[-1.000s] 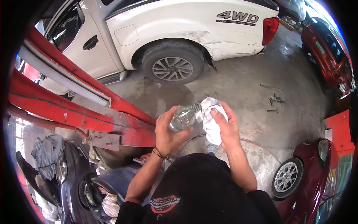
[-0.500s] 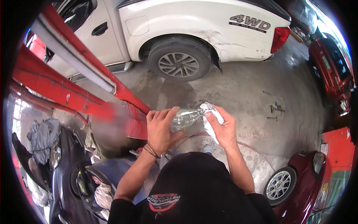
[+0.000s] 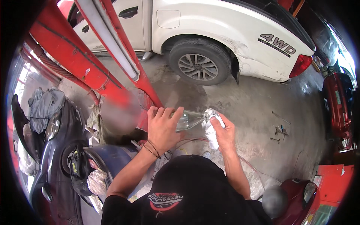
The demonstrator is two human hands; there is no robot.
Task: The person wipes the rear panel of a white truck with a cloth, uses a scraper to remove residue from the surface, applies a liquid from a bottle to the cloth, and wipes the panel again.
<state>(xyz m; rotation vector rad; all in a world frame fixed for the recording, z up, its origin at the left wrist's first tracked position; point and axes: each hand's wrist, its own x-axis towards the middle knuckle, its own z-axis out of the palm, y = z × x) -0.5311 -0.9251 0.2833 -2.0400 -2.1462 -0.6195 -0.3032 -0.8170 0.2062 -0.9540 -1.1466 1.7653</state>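
Observation:
A clear glass bottle [image 3: 188,119] lies sideways in the air in front of me, its narrow neck pointing right. My left hand [image 3: 163,127] is wrapped round the bottle's wide body, which is mostly hidden behind the fingers and palm. At the mouth end, my right hand [image 3: 225,134] pinches a crumpled white cloth or paper wipe [image 3: 211,131] between thumb and fingers. The white wad touches the bottle's mouth and covers part of it, and its lower end hangs below my thumb. Whether the bottle contains any liquid is unclear.
Beyond my hands a white pickup truck [image 3: 247,56] stands on the concrete floor. Red steel beams [image 3: 75,56] slant down at the left, above a blue drum [image 3: 122,159] and a dark car [image 3: 56,168]. Metal tools [image 3: 281,131] lie on the floor at right.
The whole view has turned slightly, so the truck and beams sit further right. The white wad hangs more bunched below my right thumb. Both hands keep their hold.

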